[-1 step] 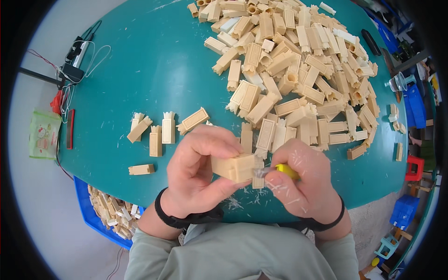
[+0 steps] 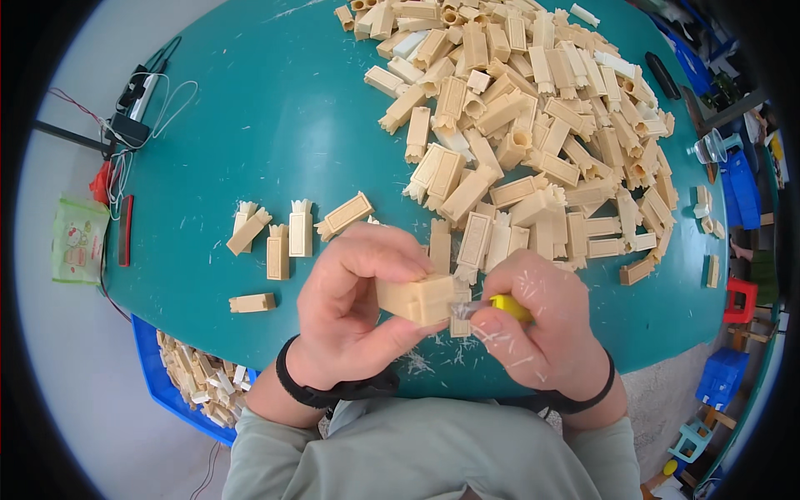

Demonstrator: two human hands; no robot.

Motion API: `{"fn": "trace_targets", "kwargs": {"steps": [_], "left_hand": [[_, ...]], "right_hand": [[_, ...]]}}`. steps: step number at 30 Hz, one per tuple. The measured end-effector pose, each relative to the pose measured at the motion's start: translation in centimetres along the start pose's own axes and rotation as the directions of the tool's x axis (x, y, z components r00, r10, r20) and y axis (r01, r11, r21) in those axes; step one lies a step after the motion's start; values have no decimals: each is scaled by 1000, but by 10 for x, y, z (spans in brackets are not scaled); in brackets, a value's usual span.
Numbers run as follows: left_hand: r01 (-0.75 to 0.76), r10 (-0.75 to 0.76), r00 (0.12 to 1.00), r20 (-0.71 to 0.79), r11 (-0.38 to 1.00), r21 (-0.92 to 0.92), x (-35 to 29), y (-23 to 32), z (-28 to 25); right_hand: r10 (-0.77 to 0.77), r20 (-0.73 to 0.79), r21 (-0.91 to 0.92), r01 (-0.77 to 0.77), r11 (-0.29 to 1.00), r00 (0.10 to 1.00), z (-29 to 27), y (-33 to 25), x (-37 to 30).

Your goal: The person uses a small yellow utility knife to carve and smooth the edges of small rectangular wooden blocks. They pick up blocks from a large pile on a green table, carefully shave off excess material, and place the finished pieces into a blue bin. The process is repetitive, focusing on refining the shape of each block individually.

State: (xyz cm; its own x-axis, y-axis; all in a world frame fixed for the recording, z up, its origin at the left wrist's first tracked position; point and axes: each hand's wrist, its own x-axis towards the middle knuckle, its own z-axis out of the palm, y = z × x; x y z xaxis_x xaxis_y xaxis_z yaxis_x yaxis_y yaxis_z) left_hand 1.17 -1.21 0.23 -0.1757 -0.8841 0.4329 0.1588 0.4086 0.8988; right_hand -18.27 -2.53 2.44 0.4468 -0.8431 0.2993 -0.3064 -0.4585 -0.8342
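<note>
In the head view, near the middle of the tabletop's (image 2: 275,125) near edge, the left hand (image 2: 354,292) clasped a beige block (image 2: 417,300) between thumb and fingers, its end turned toward the right. The right hand (image 2: 542,321) was closed around a yellow-handled knife (image 2: 510,307), the blade pointing at that end; whether it touched could not be told. The step in hand looked like trimming the block's edge, as pale shavings (image 2: 415,362) lay along the near edge below; the next move seemed to call for a steady hold and a short stroke clear of the left fingertips. A large heap of similar blocks (image 2: 517,117) spread from the far edge toward the right edge, with a few loose blocks (image 2: 301,229) toward the left. Below the near left corner, a blue bin (image 2: 150,358) held beige and white pieces (image 2: 200,375). Beside the left edge was a green bag (image 2: 79,242), its contents unclear.
</note>
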Motion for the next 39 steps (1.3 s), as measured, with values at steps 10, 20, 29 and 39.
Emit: {"fn": "trace_targets", "kwargs": {"steps": [10, 20, 29, 39], "left_hand": [[17, -19, 999, 42, 999, 49, -1, 2, -2], [152, -128, 980, 151, 976, -158, 0, 4, 7], [91, -92, 996, 4, 990, -106, -2, -3, 3], [54, -84, 988, 128, 975, 218, 7, 5, -4]], "right_hand": [[-57, 1, -82, 57, 995, 998, -1, 5, 3], [103, -81, -19, -105, 994, 991, -5, 13, 9], [190, 19, 145, -190, 971, 982, 0, 5, 5], [45, 40, 98, -49, 994, 998, -6, 1, 2]]}}
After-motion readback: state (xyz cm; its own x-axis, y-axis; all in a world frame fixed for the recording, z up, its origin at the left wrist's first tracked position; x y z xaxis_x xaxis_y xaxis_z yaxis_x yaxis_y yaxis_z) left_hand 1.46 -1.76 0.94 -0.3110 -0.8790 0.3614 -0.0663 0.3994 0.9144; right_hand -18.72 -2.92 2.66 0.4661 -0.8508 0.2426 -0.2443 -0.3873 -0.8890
